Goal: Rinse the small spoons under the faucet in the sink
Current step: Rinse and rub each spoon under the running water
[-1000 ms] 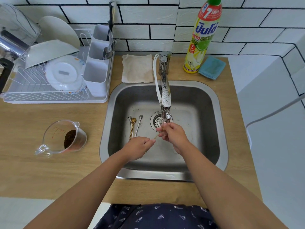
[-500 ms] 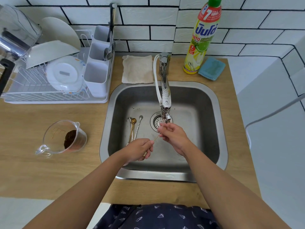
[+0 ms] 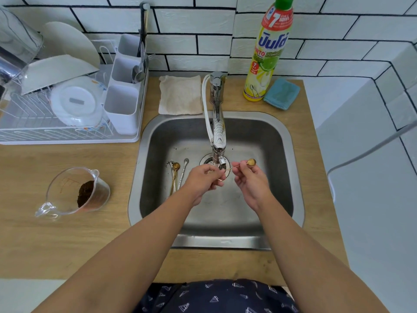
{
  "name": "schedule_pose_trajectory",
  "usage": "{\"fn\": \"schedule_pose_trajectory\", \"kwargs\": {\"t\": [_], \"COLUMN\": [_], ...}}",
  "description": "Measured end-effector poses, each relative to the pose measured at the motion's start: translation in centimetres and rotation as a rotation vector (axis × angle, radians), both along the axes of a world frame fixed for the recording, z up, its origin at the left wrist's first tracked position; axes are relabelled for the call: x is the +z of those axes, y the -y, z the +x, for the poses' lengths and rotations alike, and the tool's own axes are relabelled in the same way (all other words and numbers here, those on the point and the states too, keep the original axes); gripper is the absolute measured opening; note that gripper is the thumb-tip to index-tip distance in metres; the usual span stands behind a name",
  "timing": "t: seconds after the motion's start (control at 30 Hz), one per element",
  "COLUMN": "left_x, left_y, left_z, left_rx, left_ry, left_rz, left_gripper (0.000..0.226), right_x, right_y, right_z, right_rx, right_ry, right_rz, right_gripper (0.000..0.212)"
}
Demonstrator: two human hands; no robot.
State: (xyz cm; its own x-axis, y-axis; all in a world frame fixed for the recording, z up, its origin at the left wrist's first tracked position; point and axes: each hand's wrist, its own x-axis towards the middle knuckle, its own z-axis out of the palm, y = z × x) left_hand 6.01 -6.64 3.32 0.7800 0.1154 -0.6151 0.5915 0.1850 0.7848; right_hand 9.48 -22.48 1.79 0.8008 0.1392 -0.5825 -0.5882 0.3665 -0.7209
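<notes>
Apron: my dark patterned fabric sits at the bottom edge.
Left hand: my left hand is curled over the sink, fingers pinched near the handle end of a thin gold spoon; I cannot tell whether it truly grips it.
Right hand: my right hand pinches the same spoon below its bowl, which points right.
Spoon position: just beside the faucet nozzle, above the drain.
Other spoons: a small bunch lies on the sink floor, left of the drain.
Counter left: measuring cup with dark grounds.
Far: cloth, dish soap bottle, blue sponge, dish rack.
</notes>
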Motion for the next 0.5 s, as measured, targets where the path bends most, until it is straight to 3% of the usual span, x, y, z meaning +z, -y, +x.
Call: {"fn": "schedule_pose_trajectory", "kwargs": {"t": [0.1,0.27,0.43,0.5], "left_x": [0.0,-0.4,-0.7,-0.8], "left_y": [0.9,0.4,0.1,-0.1], "left_z": [0.2,-0.8,-0.8,-0.9], "left_rx": [0.121,0.154,0.156,0.153], "left_ry": [-0.039,-0.044,-0.069,-0.080], "left_rz": [-0.022,-0.462,-0.162,-0.166], "left_gripper": [0.020,0.017,0.019,0.018], "right_x": [0.0,0.1,-0.2,-0.2], "right_y": [-0.1,0.1,-0.9,-1.0], "right_z": [-0.2,-0.1,-0.6,-0.6], "right_rx": [-0.038,-0.118,-0.031,-0.017], "right_ry": [0.001,-0.023,-0.025,-0.018], "right_rz": [-0.004,0.030,0.015,0.007], "right_gripper": [0.011,0.011,0.010,0.010]}}
